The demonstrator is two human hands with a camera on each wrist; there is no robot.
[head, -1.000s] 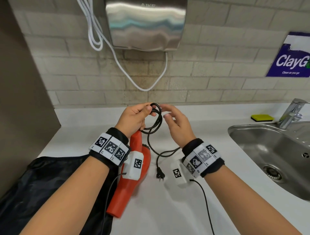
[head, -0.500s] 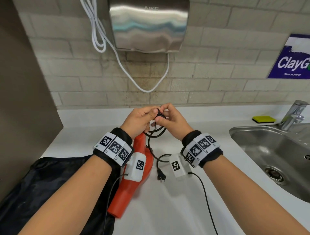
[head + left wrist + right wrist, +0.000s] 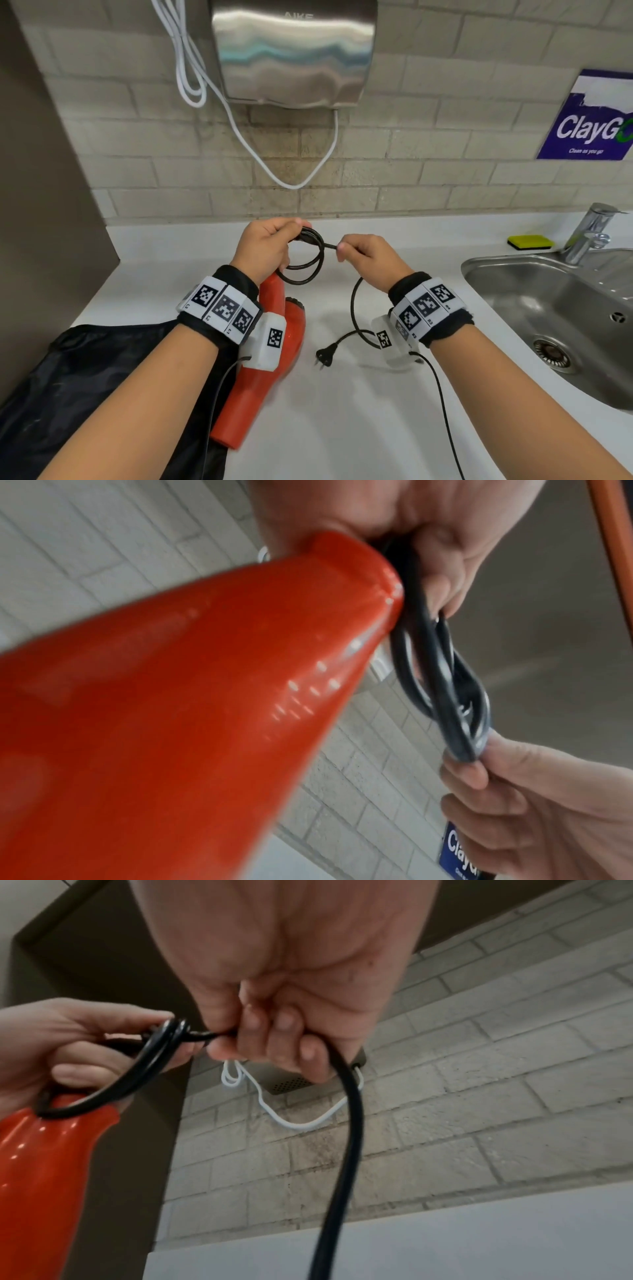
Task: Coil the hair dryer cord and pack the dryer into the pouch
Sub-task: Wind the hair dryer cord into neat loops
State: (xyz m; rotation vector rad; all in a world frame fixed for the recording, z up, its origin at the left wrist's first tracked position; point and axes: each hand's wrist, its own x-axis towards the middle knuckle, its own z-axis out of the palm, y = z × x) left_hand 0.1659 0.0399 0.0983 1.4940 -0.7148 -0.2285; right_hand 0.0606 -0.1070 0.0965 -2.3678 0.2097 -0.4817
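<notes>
Above the glossy orange dryer (image 3: pixel 260 370), both hands pinch smooth black cord (image 3: pixel 310 263) loops.

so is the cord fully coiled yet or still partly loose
Partly loose. The left hand holds a few loops of cord, but the right hand grips an uncoiled stretch, and the plug lies on the counter.

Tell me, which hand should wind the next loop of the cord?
The right hand, probably. It already grips the loose cord leading to the plug, while the left hand is busy holding the finished loops.
</notes>
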